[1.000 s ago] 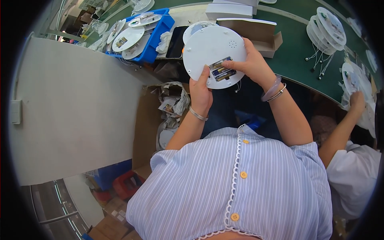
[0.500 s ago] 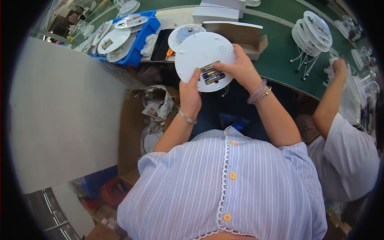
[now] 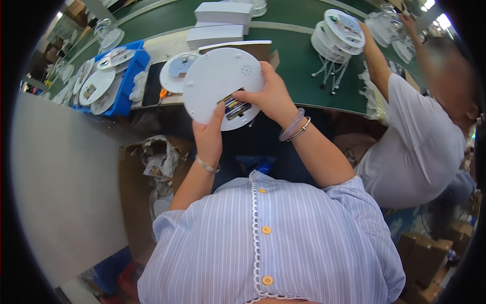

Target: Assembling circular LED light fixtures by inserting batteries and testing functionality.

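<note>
A white round plastic disc (image 3: 212, 71) is held up in front of me, its back towards me, with a cluster of small holes near the upper right. Several batteries (image 3: 236, 108) lie in its open battery compartment. My left hand (image 3: 208, 139) grips the disc's lower edge, its thumb beside the compartment. My right hand (image 3: 272, 96) is closed on the right edge, thumb pressing at the top of the batteries. The fingers behind the disc are hidden. Behind it another round disc (image 3: 171, 76) with a blue-grey centre lies on the table.
A blue crate (image 3: 121, 104) of white discs stands left, beside a dark phone-like slab (image 3: 153, 83). White boxes (image 3: 215, 36) and an open brown carton (image 3: 274, 59) sit behind. Right, a co-worker's arm (image 3: 377, 55) reaches to a stack of discs (image 3: 331, 48) with hanging wires.
My view has swung to the right, so things appear further left. Both hands keep hold of the disc. The co-worker's hand has moved to the disc stack.
</note>
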Tool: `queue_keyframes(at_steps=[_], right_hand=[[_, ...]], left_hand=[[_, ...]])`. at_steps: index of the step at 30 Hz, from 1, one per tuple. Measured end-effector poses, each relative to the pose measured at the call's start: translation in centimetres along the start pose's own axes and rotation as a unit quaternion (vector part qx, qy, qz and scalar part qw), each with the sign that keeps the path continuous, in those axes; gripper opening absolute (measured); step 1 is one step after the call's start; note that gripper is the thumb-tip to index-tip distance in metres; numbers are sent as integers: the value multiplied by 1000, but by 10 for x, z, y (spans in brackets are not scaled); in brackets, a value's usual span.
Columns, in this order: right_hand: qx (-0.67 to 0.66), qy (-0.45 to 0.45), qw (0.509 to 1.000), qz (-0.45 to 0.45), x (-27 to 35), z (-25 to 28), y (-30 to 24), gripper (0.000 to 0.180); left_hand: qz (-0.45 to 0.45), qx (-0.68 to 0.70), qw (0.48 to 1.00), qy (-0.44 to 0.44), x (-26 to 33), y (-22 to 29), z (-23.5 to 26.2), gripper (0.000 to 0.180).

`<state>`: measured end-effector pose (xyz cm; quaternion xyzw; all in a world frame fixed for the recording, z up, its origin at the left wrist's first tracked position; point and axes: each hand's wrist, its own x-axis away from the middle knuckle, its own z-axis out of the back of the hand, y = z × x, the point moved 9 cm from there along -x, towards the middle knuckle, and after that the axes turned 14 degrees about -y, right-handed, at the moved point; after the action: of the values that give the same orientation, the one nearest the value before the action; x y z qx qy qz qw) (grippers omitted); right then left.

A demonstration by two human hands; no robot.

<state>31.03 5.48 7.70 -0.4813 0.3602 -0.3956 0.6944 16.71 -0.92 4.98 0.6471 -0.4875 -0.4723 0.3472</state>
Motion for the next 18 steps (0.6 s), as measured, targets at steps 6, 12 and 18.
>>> queue_keyframes(at_steps=[6,12,18], right_hand=[[-132,-177,967,131,32,-21,-26,87],[-220,-268,936,59,71,-56,-35,13],[-303,-282,904,105,96,-48,-56,16]], left_hand=[[78,227,971,7,0,0,11,37],[-32,110,989,95,0,61,32,45],[-248,-644,694,205,23,181,-27,26]])
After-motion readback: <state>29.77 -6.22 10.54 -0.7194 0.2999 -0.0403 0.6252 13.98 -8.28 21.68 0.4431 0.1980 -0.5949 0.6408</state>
